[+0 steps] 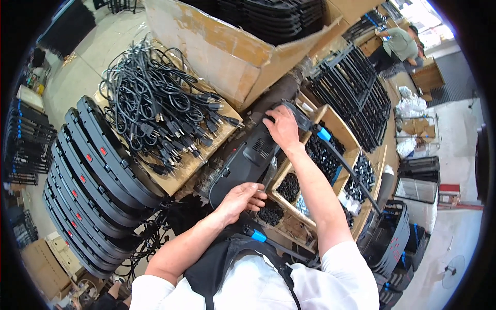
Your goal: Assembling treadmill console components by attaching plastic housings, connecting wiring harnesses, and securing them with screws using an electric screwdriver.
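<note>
A long black plastic housing (240, 160) with a vent grille lies slantwise on the bench in front of me. My right hand (283, 126) is at its far end, its bent fingers gripping the top there. Beside the near end is my left hand (242, 200), thumb and fingers pinched together. Whatever may be between those fingertips is too small to make out. Just right of the housing stands a wooden compartment box (324, 111) of small black parts. A dark bar with a blue clip (323, 134) crosses the box beside my right forearm.
Black power cords (155, 113) are heaped on cardboard at the left. Stacked grey-black housings (98, 181) with red switches stand beyond their near side. A large cardboard carton (217, 46) is at the back, and black metal frames (356, 93) at the right. Another person (400, 46) is far right.
</note>
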Available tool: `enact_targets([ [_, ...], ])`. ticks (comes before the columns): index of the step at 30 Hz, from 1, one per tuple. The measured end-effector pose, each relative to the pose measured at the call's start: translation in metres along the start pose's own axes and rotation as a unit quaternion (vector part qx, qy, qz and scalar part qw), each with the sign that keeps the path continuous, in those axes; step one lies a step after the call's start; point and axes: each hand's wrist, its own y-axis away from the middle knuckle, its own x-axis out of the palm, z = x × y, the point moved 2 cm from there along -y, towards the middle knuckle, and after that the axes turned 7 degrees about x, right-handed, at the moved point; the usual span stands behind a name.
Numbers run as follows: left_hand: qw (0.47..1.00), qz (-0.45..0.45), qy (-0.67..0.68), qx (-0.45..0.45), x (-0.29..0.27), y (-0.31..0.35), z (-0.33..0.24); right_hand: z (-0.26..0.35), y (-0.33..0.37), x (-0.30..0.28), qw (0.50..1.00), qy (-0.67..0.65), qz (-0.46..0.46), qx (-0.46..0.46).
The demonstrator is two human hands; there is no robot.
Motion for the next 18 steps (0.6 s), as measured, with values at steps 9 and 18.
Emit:
enact_targets([
  [9, 0.999, 0.005, -0.031, -0.007, 0.017, -0.005, 0.007, -0.026, 0.045, -0.058, 0.998, -0.056, -0.006, 0.034],
  [18, 0.997, 0.006, -0.065, -0.038, 0.042, -0.023, 0.039, -0.131, 0.274, -0.037, 0.947, 0.066, 0.243, 0.198],
])
